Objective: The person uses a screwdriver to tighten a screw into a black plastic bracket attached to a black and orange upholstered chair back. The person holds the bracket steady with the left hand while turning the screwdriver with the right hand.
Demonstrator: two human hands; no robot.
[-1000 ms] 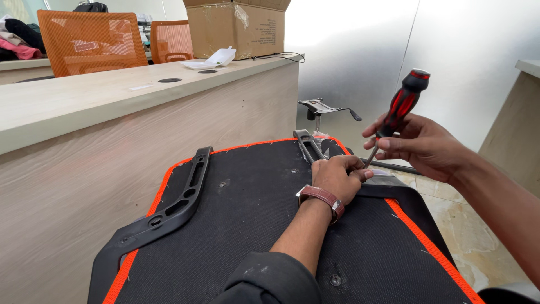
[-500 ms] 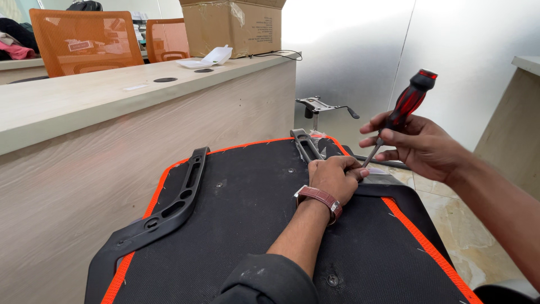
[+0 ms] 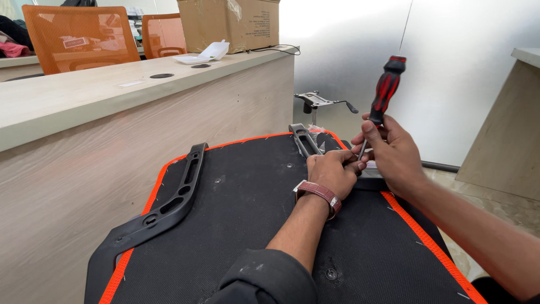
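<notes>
An upturned chair seat, black with an orange edge, lies in front of me. A black armrest bracket lies on its left side. A second bracket sits at the far edge. My left hand, a watch with a reddish strap on its wrist, is closed around something small at the far edge, right by the screwdriver's tip. My right hand grips the red and black screwdriver low on its handle, held nearly upright, its shaft pointing down between both hands.
A pale wooden desk runs along the left, with a cardboard box and a white foam tray on it. Orange chairs stand behind. A chair mechanism plate on a post stands beyond the seat.
The screwdriver has swung from a slant to nearly upright. My right hand has come closer to my left hand, so the two now touch at the seat's far edge.
</notes>
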